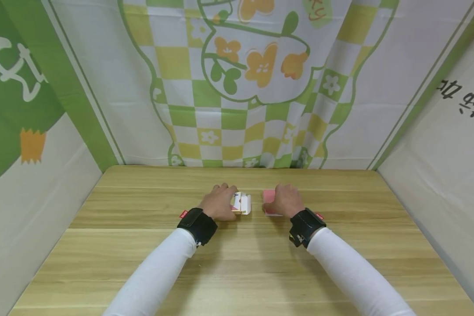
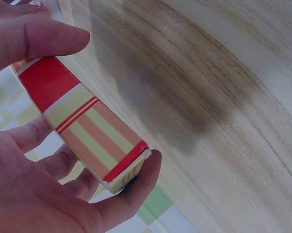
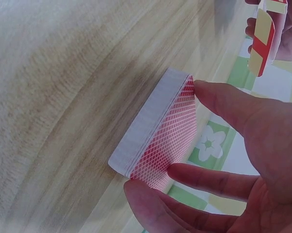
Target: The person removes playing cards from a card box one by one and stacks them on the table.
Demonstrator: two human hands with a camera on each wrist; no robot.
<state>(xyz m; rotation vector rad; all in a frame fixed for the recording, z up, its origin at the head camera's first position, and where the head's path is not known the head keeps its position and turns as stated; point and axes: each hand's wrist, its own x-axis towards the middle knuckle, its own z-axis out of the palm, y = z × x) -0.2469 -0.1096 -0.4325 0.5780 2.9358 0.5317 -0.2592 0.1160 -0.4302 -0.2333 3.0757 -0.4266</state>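
My left hand [image 1: 219,202] grips a playing-card box [image 2: 83,121] between the thumb and curled fingers. The box has red, cream and tan stripes, and its white flap [image 1: 245,204] stands out toward the right; an "A" shows on its top face. To the right, a deck of playing cards [image 3: 160,131] with red patterned backs and white edges lies stacked on the table. My right hand [image 1: 286,201] holds the deck from above, thumb at one end and fingers at the other, with one finger against the patterned top card.
The wooden tabletop [image 1: 245,272] runs back to a patterned cloth curtain [image 1: 237,118]. Printed cloth walls stand at the left [image 1: 35,184] and right [image 1: 438,158]. A narrow gap separates the box from the deck.
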